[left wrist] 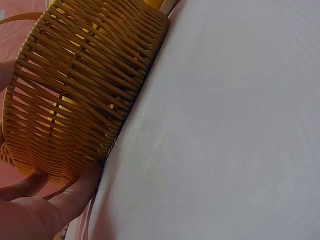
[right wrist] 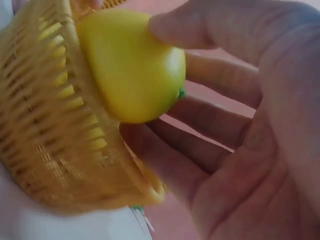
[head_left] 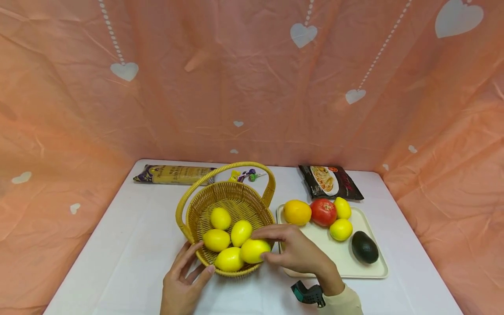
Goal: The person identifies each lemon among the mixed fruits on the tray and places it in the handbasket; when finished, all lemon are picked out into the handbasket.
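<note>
A yellow wicker basket (head_left: 232,192) with a tall arched handle stands on the table, tipped toward the viewer, with several lemons (head_left: 217,240) inside. My left hand (head_left: 183,280) holds the basket at its near left rim; in the left wrist view its fingers (left wrist: 75,197) lie against the woven side, low down near the base. At the near right rim, my right hand (head_left: 293,249) grips a lemon (head_left: 253,251) between thumb and fingers. The right wrist view has this lemon (right wrist: 135,70), with a green stem end, against the rim, the thumb on top of it.
Right of the basket lies a cream tray (head_left: 315,258) with an orange (head_left: 297,212), a pomegranate (head_left: 323,212), two lemons (head_left: 341,229) and an avocado (head_left: 364,247). Behind are a black food packet (head_left: 332,181), a long noodle packet (head_left: 177,174) and wrapped lollipops (head_left: 252,175).
</note>
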`<control>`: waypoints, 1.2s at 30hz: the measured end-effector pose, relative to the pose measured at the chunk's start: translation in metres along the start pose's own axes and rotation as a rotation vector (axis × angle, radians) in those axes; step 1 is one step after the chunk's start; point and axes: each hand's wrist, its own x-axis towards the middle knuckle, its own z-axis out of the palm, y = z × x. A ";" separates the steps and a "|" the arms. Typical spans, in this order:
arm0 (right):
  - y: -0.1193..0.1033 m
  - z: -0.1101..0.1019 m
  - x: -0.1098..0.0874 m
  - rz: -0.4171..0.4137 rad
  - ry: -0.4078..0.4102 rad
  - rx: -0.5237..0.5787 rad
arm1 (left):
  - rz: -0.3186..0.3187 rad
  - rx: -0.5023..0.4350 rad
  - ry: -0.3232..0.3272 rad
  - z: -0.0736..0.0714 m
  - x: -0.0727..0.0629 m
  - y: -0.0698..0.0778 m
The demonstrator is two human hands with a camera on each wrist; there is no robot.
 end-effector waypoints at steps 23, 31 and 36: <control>-0.005 0.034 0.013 -0.008 0.040 0.267 | 0.014 -0.012 0.000 0.000 -0.001 0.001; 0.027 0.000 -0.030 0.001 0.170 0.492 | 0.014 -0.009 -0.003 0.000 0.000 -0.001; 0.039 -0.019 -0.058 0.038 0.244 0.544 | 0.018 -0.002 -0.003 -0.001 0.001 -0.002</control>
